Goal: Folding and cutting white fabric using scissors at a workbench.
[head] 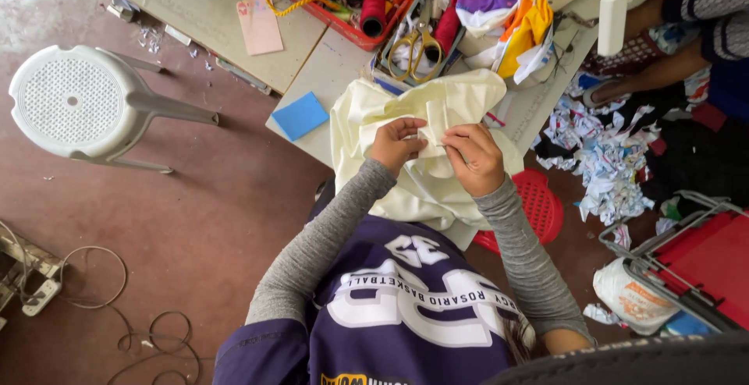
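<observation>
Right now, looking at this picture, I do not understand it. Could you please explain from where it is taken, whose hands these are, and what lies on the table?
There is one picture, taken by a camera worn on a person's head and looking straight down. No machine does the work here: the two arms in grey sleeves belong to that person. The left hand and the right hand both grip a cream cloth, pinching a small folded part of it between them. The cloth lies over the edge of a pale worktable. On the table lie a blue square card, a pink card, yellow-handled scissors, a red basket with thread spools and colourful fabric pieces. On the floor stand a white plastic stool and a red stool. Another person sits at the upper right.
</observation>
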